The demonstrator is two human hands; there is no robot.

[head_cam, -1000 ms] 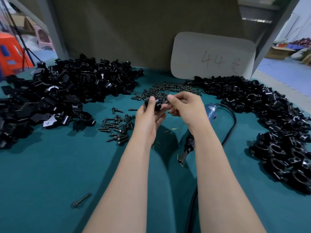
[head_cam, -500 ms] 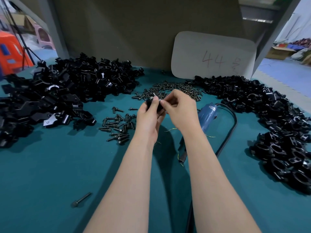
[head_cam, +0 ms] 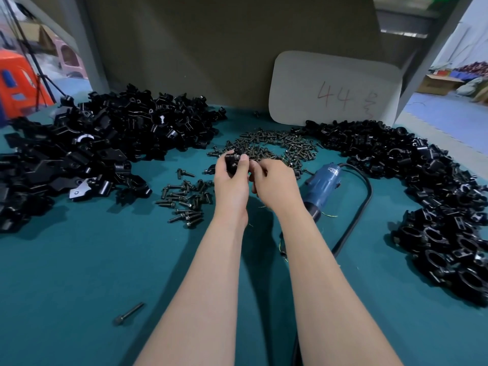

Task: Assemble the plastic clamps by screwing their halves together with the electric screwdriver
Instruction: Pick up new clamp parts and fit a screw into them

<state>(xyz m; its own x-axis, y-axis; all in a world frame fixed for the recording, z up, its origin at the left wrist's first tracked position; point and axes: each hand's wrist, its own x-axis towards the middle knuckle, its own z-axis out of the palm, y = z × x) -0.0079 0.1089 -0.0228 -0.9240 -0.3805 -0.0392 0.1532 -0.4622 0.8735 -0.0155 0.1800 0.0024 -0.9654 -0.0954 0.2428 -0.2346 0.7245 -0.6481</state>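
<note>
Left hand [head_cam: 232, 186] grips clamp [head_cam: 233, 163] over the table [head_cam: 79, 260]. Right hand [head_cam: 274, 183] has slipped off its top and sits alongside, fingers curled, grip unclear. Electric screwdriver [head_cam: 323, 183] lies right. Screw heap [head_cam: 274, 145] behind, partly hidden by the hands.

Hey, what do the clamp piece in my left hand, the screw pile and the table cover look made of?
Clamp piece: black moulded plastic, going by glossy highlights. Screw pile: likely dark metal, dull sheen. Table cover: teal, matte, looks like felt or cloth; weave not visible.
</note>
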